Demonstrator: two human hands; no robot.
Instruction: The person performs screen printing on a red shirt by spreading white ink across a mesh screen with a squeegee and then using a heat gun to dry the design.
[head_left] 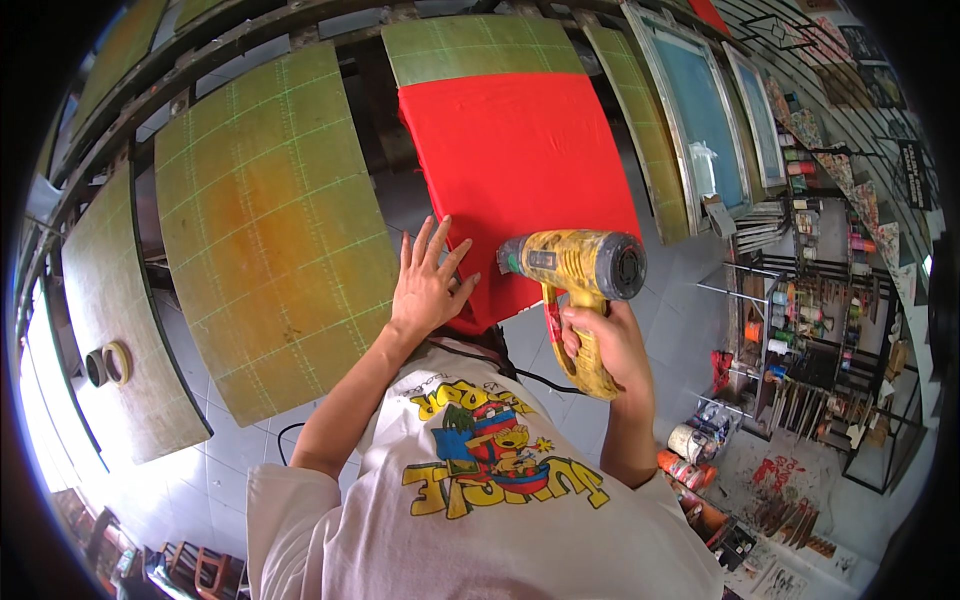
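My right hand (612, 345) is wrapped round the handle of a yellow and black heat gun (575, 265), stained with dark smears. Its nozzle points left, just above the near part of a red cloth (520, 150). That cloth covers most of a board, whose greenish far end (485, 45) shows beyond it. With fingers spread, my left hand (432, 275) rests at the cloth's near left corner; some fingertips lie over the red. A dark cord runs from below the heat gun toward my waist.
Left stands a large greenish board (275, 230) with grid lines, then a paler board (125, 320) carrying two tape rolls (108, 364). Framed screens (700, 110) lie at the far right. Racks of paint containers (790, 320) and tools line the right side above a tiled floor.
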